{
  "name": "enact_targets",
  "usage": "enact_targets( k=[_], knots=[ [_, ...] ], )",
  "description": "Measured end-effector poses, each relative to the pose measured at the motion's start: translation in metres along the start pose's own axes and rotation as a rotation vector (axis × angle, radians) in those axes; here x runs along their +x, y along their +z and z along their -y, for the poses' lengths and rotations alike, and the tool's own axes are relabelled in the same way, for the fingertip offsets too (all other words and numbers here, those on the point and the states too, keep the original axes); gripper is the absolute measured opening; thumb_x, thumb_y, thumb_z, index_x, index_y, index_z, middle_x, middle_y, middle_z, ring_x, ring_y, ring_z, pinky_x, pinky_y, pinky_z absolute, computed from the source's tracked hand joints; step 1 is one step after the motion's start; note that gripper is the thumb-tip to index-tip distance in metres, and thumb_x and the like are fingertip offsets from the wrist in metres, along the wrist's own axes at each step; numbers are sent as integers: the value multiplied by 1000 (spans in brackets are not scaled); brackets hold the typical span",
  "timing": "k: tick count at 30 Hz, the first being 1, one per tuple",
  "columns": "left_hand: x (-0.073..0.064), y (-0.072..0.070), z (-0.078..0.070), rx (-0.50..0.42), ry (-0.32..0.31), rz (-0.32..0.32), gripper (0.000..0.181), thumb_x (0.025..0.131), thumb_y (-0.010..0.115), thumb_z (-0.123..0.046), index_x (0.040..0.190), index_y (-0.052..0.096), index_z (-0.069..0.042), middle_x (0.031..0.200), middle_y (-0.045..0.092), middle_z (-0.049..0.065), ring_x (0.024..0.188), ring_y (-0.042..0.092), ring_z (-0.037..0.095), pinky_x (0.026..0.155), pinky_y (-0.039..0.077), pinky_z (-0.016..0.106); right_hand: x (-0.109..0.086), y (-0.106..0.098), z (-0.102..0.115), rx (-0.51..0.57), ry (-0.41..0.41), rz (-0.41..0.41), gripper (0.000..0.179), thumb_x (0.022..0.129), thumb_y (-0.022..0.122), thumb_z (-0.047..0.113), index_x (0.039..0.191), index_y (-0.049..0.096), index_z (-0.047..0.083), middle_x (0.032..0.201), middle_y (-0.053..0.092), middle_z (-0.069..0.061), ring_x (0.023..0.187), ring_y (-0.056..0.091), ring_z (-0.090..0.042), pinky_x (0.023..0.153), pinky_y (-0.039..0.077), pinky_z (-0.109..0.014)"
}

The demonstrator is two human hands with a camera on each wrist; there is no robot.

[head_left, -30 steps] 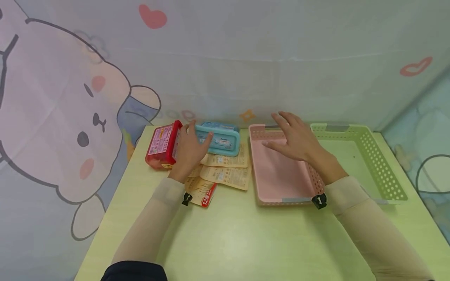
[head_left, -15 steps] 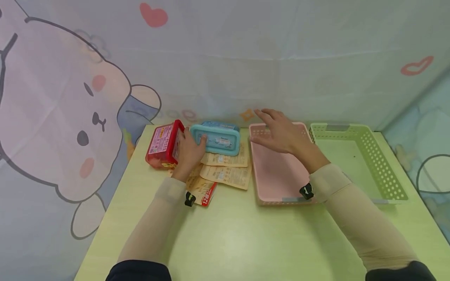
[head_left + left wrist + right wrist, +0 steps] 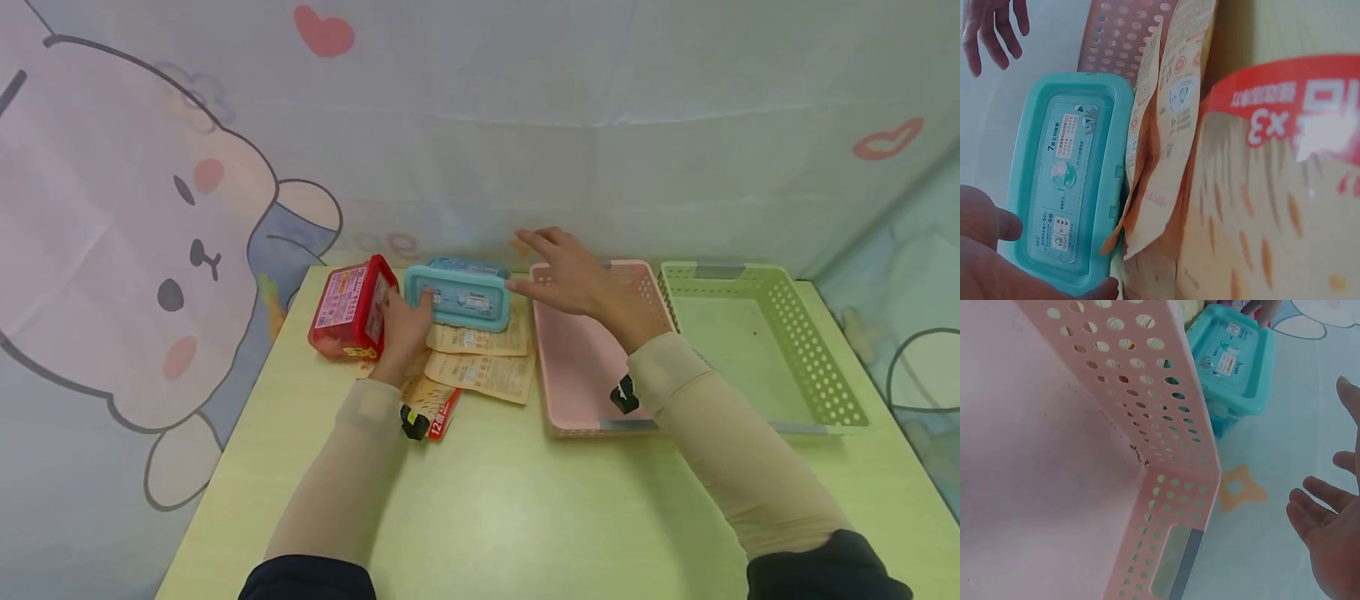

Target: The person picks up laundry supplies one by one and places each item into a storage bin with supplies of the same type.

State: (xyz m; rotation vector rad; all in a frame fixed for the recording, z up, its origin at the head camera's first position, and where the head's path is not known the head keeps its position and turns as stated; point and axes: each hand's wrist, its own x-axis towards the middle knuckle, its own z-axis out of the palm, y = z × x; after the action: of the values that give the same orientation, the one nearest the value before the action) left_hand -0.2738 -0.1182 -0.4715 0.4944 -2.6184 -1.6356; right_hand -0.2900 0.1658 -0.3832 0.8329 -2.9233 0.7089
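A teal plastic box [image 3: 458, 297] with a rimmed, labelled lid leans at the back of the table, its lid facing forward. My left hand [image 3: 406, 329] is at its left end, the thumb raised by the lid's edge and the fingers in the narrow gap before the red lidded tub [image 3: 352, 308]. In the left wrist view, fingertips overlap the near end of the lid [image 3: 1063, 181]. My right hand [image 3: 572, 279], fingers spread, hovers over the back left corner of the pink basket [image 3: 600, 358], its fingertips near the box's right end. The right hand holds nothing.
Beige pouches [image 3: 483, 377] lie overlapping in front of the teal box, one with a red printed end [image 3: 444, 414]. A green perforated basket [image 3: 817, 350] stands right of the pink one. A printed cloth [image 3: 465, 125] hangs behind the table.
My right hand has moved left across the pink basket toward the teal box. My left hand has shifted slightly down and right beside the box's left end, uncovering more of the lid.
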Motion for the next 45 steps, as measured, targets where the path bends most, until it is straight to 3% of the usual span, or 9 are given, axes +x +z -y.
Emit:
enact_targets(
  k=[6,11,15,21,26,31,45],
  knots=[
    [1,1,2,-6,-52,26,80,109,52,-42,167,11,-4,173,16,21,160,15,38,128,21,56,11,8,10,2,-34,5,82,100,67,56,166,38,17,157,44,-18,142,46,-38,116,40,-57],
    [1,5,7,30,-50,7,75,109,55,-37,165,17,-4,170,24,21,158,22,39,127,25,55,19,16,12,4,-53,10,76,100,71,48,163,44,15,151,49,-18,135,52,-37,112,45,-56],
    [-1,11,9,6,-22,10,71,109,59,-32,163,21,-7,163,31,19,153,29,37,125,29,54,24,23,10,-4,-83,4,66,101,75,37,156,51,10,139,58,-18,124,59,-35,104,50,-52],
    [-4,18,11,-45,56,22,73,108,60,-20,166,17,-11,162,30,16,153,28,33,127,27,51,33,32,11,-53,-143,43,43,102,74,19,141,66,4,116,67,-19,98,66,-33,86,55,-47],
    [-5,22,9,33,61,0,79,105,62,-17,167,13,-10,163,27,20,152,28,36,126,28,52,36,37,13,-82,-119,102,37,104,68,11,140,68,4,110,65,-17,84,58,-26,75,52,-42],
    [-6,24,7,93,24,3,81,106,62,-19,168,12,-11,164,25,20,152,28,36,126,29,51,34,39,13,-73,-110,83,37,103,59,-1,137,70,4,103,63,-19,78,48,-24,68,42,-36],
    [-7,24,5,155,-10,34,89,105,62,-24,169,2,-11,165,19,24,150,31,40,123,34,54,30,46,15,-84,-68,46,37,104,54,-1,136,71,6,97,59,-17,81,42,-25,69,37,-35]
  ],
)
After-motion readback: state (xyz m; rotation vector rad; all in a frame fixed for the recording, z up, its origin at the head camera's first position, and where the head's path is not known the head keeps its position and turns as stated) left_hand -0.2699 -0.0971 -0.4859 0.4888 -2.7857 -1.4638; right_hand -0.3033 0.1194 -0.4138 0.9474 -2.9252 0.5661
